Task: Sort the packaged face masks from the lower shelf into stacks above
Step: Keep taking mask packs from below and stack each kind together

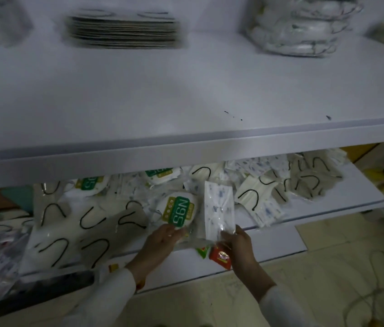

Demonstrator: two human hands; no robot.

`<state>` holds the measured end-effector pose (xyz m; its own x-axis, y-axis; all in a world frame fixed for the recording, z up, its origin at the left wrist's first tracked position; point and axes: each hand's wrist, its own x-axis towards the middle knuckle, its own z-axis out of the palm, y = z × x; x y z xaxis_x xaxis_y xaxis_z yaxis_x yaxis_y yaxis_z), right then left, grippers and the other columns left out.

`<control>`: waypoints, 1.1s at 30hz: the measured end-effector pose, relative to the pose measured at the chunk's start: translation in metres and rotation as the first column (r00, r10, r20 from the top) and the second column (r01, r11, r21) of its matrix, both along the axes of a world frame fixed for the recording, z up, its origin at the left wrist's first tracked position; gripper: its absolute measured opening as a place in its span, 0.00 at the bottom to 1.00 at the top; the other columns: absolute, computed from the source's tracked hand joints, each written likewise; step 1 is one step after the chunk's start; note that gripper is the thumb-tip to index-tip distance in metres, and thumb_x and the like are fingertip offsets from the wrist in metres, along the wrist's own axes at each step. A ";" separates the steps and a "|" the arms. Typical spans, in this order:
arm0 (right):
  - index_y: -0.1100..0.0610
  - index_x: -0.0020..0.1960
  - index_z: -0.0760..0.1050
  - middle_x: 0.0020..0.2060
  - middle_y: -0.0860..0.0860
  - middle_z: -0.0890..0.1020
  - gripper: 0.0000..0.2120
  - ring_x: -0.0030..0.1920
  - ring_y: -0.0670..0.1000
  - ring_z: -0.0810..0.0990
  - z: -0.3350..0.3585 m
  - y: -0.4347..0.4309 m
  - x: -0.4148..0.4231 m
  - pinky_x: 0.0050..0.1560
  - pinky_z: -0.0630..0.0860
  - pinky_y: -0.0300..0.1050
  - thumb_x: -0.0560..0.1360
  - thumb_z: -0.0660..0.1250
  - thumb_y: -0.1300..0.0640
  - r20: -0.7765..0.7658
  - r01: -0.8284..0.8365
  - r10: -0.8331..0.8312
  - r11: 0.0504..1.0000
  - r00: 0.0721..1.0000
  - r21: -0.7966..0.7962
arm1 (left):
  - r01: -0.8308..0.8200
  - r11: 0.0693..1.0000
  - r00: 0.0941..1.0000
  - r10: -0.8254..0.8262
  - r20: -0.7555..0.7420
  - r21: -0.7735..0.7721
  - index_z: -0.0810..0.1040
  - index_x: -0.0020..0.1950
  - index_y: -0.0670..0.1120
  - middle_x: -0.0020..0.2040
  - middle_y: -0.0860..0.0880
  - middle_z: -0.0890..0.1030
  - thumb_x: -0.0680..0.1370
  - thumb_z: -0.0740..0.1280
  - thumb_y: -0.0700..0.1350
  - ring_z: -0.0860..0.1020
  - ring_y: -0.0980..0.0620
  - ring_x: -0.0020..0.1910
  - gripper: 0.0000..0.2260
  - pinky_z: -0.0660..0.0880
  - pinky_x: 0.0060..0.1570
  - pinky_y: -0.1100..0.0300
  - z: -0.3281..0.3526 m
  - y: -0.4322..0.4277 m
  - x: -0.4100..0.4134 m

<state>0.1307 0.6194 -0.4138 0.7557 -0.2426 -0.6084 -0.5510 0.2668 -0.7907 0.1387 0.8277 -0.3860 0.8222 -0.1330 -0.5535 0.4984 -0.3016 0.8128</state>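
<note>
Left grip pinches round white N95 mask packet; right grip pinches rectangular blue-speckled clear-wrapped mask packet, long axis pointing away.

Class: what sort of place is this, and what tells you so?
Probably a stockroom or small packing workshop: a loose heap of packaged masks on the lower shelf, sorted stacks on the upper shelf.
</note>
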 end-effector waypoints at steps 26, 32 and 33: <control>0.65 0.66 0.66 0.63 0.62 0.71 0.33 0.63 0.63 0.70 -0.035 -0.174 0.085 0.62 0.66 0.53 0.73 0.66 0.40 -0.479 -0.531 0.238 0.262 0.845 -0.806 | -0.565 0.725 0.821 0.541 -0.183 -0.394 0.80 0.46 0.36 0.40 0.36 0.81 0.65 0.69 0.32 0.80 0.40 0.40 0.10 0.77 0.42 0.50 -0.025 -0.073 -0.005; 0.62 0.58 0.75 0.55 0.59 0.78 0.28 0.57 0.59 0.77 -0.030 -0.166 0.093 0.59 0.75 0.51 0.65 0.78 0.48 -0.386 -0.402 0.175 0.642 0.906 -0.653 | -0.536 0.740 0.841 0.511 -0.179 -0.406 0.81 0.46 0.38 0.39 0.38 0.83 0.64 0.70 0.33 0.81 0.41 0.39 0.12 0.77 0.43 0.50 -0.025 -0.072 -0.010; 0.60 0.55 0.75 0.52 0.58 0.78 0.24 0.55 0.58 0.77 -0.028 -0.166 0.094 0.57 0.75 0.49 0.65 0.78 0.51 -0.379 -0.392 0.177 0.675 0.908 -0.625 | -0.532 0.743 0.843 0.508 -0.174 -0.406 0.81 0.46 0.38 0.39 0.38 0.83 0.67 0.69 0.31 0.81 0.40 0.40 0.09 0.77 0.44 0.49 -0.023 -0.074 -0.010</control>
